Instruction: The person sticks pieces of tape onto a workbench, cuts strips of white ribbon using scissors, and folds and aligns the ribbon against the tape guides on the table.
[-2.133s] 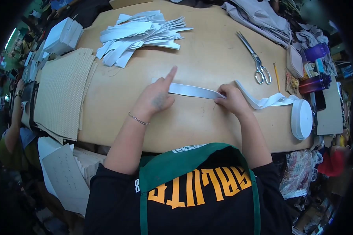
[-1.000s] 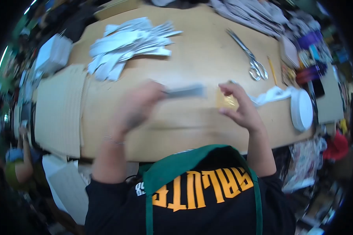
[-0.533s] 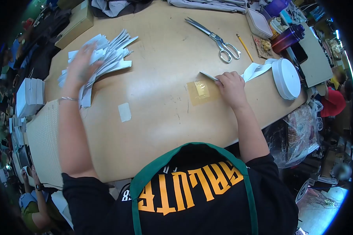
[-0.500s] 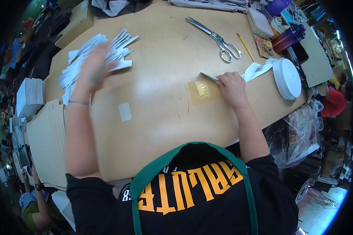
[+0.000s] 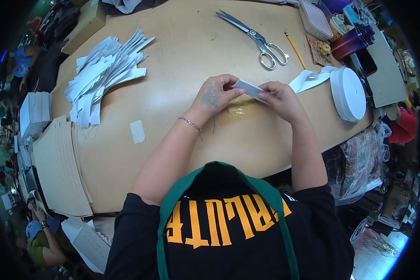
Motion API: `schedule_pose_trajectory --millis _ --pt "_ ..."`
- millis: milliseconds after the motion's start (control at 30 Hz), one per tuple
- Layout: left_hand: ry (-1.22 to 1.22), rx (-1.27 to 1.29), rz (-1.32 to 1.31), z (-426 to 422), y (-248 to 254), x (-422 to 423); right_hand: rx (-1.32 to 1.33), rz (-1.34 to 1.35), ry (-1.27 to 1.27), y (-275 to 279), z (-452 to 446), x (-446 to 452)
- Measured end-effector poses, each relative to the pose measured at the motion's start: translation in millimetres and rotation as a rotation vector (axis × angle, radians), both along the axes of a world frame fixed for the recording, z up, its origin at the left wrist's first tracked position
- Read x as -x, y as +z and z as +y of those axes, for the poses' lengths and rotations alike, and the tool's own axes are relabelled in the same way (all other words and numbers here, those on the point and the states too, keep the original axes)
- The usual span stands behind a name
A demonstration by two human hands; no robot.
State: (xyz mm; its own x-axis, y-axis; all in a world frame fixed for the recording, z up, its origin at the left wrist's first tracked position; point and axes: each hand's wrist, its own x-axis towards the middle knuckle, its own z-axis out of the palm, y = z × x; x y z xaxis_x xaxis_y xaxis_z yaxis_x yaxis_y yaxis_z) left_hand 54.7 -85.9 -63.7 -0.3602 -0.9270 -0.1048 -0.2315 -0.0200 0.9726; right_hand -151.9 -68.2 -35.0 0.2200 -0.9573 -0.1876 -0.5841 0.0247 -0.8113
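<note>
The left hand (image 5: 211,95) pinches the white band (image 5: 250,88) between thumb and fingertips at one side, and the right hand (image 5: 284,98) pinches it at the other side. Both grips are closed and rather delicate, with only a short length showing between them. I suppose it is held from two sides because such a flat strip would bend if only one hand carried it. This piece is on the person's side of the scissors (image 5: 252,34), which I take as my mark for all places.

Under the fingers, also nearer to the person than the scissors, is a yellowish patch of tape (image 5: 238,112) on the table (image 5: 172,39). Beyond the right hand, more band (image 5: 308,80) runs in a loose twist toward the roll (image 5: 352,93), to the right of the scissors and nearer to the person. The slack perhaps keeps the roll from pulling at the hand. The right hand hides whether the two parts are joined.

The scissors lie with their handles toward the hands, which seems convenient for reaching. The pencil (image 5: 295,50) lies just to the right of these handles. To the left of the scissors, well apart, is a heap of white strips (image 5: 102,70), overlapping loosely, maybe because their order is not important. A small pale piece (image 5: 137,131) lies left of the scissors and nearer to the person.
</note>
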Motion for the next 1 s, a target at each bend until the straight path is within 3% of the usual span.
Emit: schedule_pose_trajectory --millis 267,567,667,700,833,1000 --pt "0.153 -0.093 0.149 8 3 14 -0.008 -0.026 0.017 8 -12 2" --pt "0.111 -0.089 -0.029 10 22 16 0.127 0.031 0.056 5 -12 2" --pt "0.057 0.136 -0.123 16 25 18 0.296 0.091 0.221 3 -11 8" --pt "0.069 0.165 -0.102 20 27 18 0.235 0.089 0.251 8 -10 10" --pt "0.096 0.207 -0.062 50 35 11 0.329 0.267 0.363 24 -3 28" --pt "0.196 0.112 0.128 89 36 5 0.177 0.461 0.337 43 -3 84"
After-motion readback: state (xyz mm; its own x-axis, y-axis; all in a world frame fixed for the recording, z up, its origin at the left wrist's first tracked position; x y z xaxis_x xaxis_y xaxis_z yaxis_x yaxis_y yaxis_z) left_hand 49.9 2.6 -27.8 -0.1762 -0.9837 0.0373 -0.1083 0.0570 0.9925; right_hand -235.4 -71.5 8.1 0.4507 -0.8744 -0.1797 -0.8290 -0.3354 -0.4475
